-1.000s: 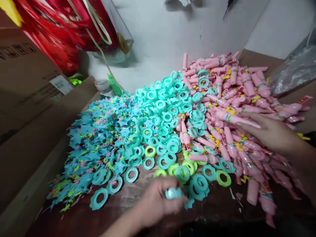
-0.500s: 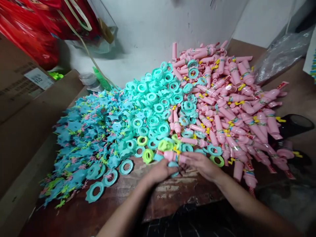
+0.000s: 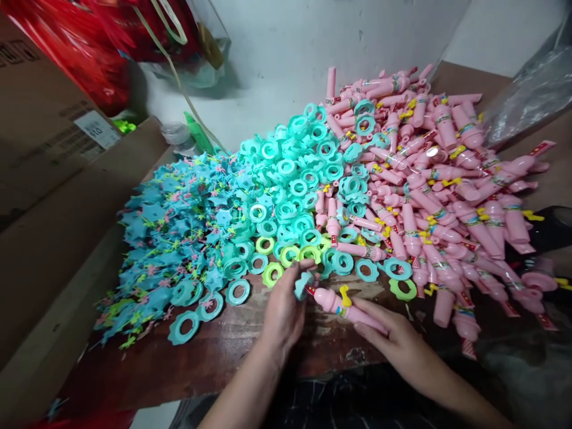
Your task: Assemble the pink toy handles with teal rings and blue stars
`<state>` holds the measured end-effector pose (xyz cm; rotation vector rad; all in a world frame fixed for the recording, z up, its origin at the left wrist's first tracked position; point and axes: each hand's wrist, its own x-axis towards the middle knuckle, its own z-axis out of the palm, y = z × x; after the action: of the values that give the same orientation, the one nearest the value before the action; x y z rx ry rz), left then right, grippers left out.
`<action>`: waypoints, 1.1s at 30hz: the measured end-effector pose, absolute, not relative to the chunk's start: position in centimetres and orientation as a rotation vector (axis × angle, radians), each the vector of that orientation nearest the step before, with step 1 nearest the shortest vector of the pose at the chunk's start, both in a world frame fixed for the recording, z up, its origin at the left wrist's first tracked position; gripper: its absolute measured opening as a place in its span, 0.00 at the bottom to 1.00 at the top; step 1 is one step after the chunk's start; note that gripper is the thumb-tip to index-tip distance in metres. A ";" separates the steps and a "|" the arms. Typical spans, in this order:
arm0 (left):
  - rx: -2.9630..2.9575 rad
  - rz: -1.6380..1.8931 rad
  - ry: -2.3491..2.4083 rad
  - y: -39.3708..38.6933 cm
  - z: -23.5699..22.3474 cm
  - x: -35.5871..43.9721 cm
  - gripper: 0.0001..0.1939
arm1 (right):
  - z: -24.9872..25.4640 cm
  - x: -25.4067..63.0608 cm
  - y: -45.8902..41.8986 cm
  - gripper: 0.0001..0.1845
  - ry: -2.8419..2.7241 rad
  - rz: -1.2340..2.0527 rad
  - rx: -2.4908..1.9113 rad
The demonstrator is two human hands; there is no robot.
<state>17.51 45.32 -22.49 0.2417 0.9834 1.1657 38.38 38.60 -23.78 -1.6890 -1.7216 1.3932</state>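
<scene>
In my right hand (image 3: 393, 330) is a pink plastic toy tube (image 3: 330, 302) with a yellow crank handle and a red tip, its fingers wrapped round the rear end. The tube lies tilted, tip toward my left hand (image 3: 286, 313). My left hand is closed on a teal scalloped ring (image 3: 302, 287), held right by the red tip; whether the two touch I cannot tell. Just beyond my hands, several lime green rings (image 3: 272, 274) lie along the front of a heap of teal rings (image 3: 286, 168).
Many similar pink tubes (image 3: 442, 202) are heaped on the right. Blue star-shaped pieces (image 3: 152, 214) with small pink and green bits are piled on the left. A cardboard box (image 3: 53, 113) borders the left side, and a pale wall (image 3: 286, 59) stands behind the dark wooden table (image 3: 214, 360).
My hands have come nearer to me and moved apart. The pink tube now points toward the left hand, which has let go of it and holds a teal ring at its tip.
</scene>
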 end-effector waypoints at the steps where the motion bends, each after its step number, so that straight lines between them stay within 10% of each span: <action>1: 0.244 1.190 0.999 45.1 -22.7 18.0 0.20 | -23.7 37.8 38.1 0.29 -1.815 1.323 -1.704; 6: 0.220 1.272 0.846 42.8 -23.4 20.1 0.27 | -22.3 34.4 37.7 0.24 -1.834 1.220 -1.728; 13: 0.525 1.248 0.947 41.1 -23.3 17.8 0.23 | -23.1 32.4 38.3 0.30 -0.588 2.433 -1.109; 20: 1.753 0.821 2.167 41.1 -27.6 7.3 0.18 | -24.8 32.9 40.6 0.37 -1.140 2.142 -1.521; 33: 1.937 0.965 2.316 43.6 -27.9 6.1 0.14 | -27.2 31.9 40.6 0.48 -1.390 2.036 -1.625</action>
<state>6.08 43.55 -27.90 1.9367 2.3159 0.9652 31.90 40.61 -27.22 -1.6247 -1.3898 2.0360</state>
